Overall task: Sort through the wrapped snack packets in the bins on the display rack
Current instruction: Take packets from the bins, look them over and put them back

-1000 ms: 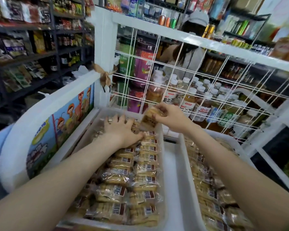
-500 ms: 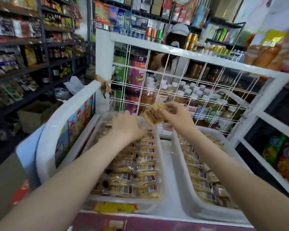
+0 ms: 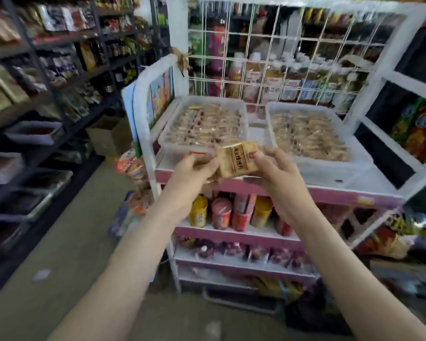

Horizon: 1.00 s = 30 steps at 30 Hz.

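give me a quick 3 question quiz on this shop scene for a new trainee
1. True or false: the snack packet lies in the left bin.
2. How many packet-filled bins sit on the top shelf of the rack? A one, B two, C four.
3. Fill in: behind the bins stands a white wire ____.
Key: 1 false: the left hand and the right hand hold it in front of the rack. 2 B: the left bin and the right bin. 3 grid.
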Motion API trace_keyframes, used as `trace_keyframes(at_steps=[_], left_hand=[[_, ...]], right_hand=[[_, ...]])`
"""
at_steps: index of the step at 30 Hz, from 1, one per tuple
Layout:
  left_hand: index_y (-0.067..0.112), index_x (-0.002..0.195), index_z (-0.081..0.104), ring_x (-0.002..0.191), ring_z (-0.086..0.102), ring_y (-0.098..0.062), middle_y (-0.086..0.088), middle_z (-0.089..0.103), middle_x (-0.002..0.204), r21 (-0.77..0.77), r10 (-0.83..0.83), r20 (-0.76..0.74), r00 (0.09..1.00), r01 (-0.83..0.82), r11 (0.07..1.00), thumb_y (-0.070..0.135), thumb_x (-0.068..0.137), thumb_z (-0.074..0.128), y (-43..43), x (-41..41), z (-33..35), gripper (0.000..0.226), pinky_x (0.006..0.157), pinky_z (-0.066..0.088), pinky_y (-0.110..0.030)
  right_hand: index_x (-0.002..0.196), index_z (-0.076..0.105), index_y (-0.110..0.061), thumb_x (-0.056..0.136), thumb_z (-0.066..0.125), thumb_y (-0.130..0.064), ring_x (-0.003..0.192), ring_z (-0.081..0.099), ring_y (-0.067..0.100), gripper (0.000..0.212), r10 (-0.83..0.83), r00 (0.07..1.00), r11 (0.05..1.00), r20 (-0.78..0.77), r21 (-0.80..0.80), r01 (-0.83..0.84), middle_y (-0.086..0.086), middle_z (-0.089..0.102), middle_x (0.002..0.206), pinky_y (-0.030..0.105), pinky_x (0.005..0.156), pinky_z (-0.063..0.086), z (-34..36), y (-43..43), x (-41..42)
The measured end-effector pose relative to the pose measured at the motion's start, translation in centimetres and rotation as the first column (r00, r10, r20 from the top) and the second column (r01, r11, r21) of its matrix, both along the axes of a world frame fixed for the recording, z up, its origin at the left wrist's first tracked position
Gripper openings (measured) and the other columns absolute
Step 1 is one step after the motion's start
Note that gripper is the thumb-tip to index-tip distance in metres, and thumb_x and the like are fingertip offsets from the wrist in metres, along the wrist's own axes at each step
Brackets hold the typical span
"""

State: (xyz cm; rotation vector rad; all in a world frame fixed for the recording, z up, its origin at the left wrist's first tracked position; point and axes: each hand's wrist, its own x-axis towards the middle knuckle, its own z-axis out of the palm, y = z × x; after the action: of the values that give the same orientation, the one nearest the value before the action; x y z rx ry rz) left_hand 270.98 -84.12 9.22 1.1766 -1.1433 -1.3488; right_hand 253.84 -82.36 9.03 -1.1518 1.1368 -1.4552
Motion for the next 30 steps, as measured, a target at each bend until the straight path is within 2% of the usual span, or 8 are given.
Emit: trace_keyframes(at_steps=[5, 9, 12, 14, 18, 21, 26, 30], left_hand=[[0.001, 0.1, 0.063, 0.066, 0.067, -0.009, -0.003, 0.07, 0.084, 0.134, -0.097, -0.101, 0.99, 0.11, 0.985, 0.003, 0.095, 0.055, 7.2, 1.8, -2.7, 0.01, 0.061, 0.055, -0.021], [0.008, 0.088, 0.065, 0.066, 0.065, -0.008, 0.004, 0.072, 0.073, 0.132, -0.138, -0.1, 0.985, 0.15, 0.98, 0.006, 0.096, 0.053, 9.8, 3.1, -3.7, 0.014, 0.06, 0.052, -0.02], [0.008, 0.09, 0.063, 0.069, 0.066, -0.009, 0.005, 0.072, 0.075, 0.138, -0.12, -0.096, 0.988, 0.132, 0.982, 0.006, 0.096, 0.052, 11.0, 3.8, -4.0, 0.013, 0.06, 0.051, -0.021], [0.009, 0.087, 0.06, 0.07, 0.065, -0.012, 0.001, 0.07, 0.078, 0.122, -0.065, -0.106, 0.992, 0.078, 0.989, 0.004, 0.096, 0.053, 11.5, 4.4, -4.1, 0.013, 0.058, 0.05, -0.021], [0.016, 0.081, 0.053, 0.08, 0.057, -0.02, -0.004, 0.058, 0.084, 0.005, 0.011, 0.007, 1.0, -0.011, 1.0, 0.002, 0.094, 0.056, 12.1, 6.5, -4.8, 0.019, 0.07, 0.046, -0.032], [0.018, 0.087, 0.053, 0.075, 0.053, -0.017, -0.002, 0.052, 0.081, -0.085, 0.043, 0.077, 0.996, -0.036, 0.996, 0.002, 0.094, 0.055, 12.4, 8.0, -4.8, 0.018, 0.071, 0.043, -0.034], [0.021, 0.098, 0.058, 0.075, 0.062, -0.014, -0.001, 0.053, 0.078, -0.099, 0.022, 0.015, 1.0, -0.021, 0.995, 0.0, 0.094, 0.055, 12.2, 9.6, -4.7, 0.022, 0.068, 0.05, -0.032], [0.014, 0.101, 0.057, 0.07, 0.067, -0.007, 0.0, 0.056, 0.075, -0.088, -0.001, -0.07, 0.998, -0.005, 0.996, -0.005, 0.095, 0.05, 12.4, 10.0, -4.7, 0.021, 0.056, 0.052, -0.023]], right_hand=[[0.097, 0.058, -0.009, 0.102, 0.041, -0.022, 0.076, 0.069, 0.017, 0.022, -0.009, 0.994, 0.993, 0.11, 0.114, -0.003, 0.003, 0.072, 0.081, 0.028, 0.062, 0.055, -3.7, 7.2, 2.3], [0.098, 0.06, -0.009, 0.103, 0.039, -0.022, 0.084, 0.068, 0.022, 0.025, -0.06, 0.995, 0.988, 0.074, 0.145, 0.049, 0.008, 0.071, 0.09, 0.036, 0.076, 0.056, -5.1, 10.1, 3.6], [0.092, 0.06, -0.012, 0.102, 0.041, -0.024, 0.087, 0.066, 0.023, 0.025, -0.128, 0.981, 0.983, -0.149, 0.113, 0.145, 0.008, 0.07, 0.093, 0.039, 0.079, 0.056, -5.8, 11.3, 4.2], [0.083, 0.06, -0.015, 0.101, 0.044, -0.021, 0.08, 0.063, 0.018, 0.024, -0.206, 0.93, 0.97, -0.303, 0.062, 0.235, 0.005, 0.069, 0.088, 0.03, 0.068, 0.054, -5.7, 11.7, 4.8], [0.075, 0.055, -0.019, 0.1, 0.044, -0.014, 0.065, 0.05, 0.006, 0.028, -0.293, 0.874, 0.951, -0.386, -0.025, 0.308, 0.001, 0.062, 0.077, 0.016, 0.054, 0.038, -5.3, 12.1, 6.9], [0.081, 0.058, -0.016, 0.101, 0.041, -0.014, 0.069, 0.055, 0.012, 0.026, -0.249, 0.917, 0.965, -0.311, -0.002, 0.262, 0.005, 0.064, 0.081, 0.023, 0.059, 0.046, -5.3, 12.0, 8.4], [0.08, 0.055, -0.014, 0.103, 0.04, -0.012, 0.051, 0.044, -0.002, 0.027, -0.202, 0.978, 0.975, -0.055, 0.087, 0.206, -0.01, 0.056, 0.064, 0.013, 0.048, 0.036, -5.1, 12.8, 10.2], [0.083, 0.055, -0.013, 0.103, 0.038, -0.016, 0.052, 0.045, -0.002, 0.027, -0.153, 0.988, 0.983, 0.009, 0.107, 0.151, -0.003, 0.061, 0.072, 0.015, 0.05, 0.037, -4.6, 13.4, 10.7]])
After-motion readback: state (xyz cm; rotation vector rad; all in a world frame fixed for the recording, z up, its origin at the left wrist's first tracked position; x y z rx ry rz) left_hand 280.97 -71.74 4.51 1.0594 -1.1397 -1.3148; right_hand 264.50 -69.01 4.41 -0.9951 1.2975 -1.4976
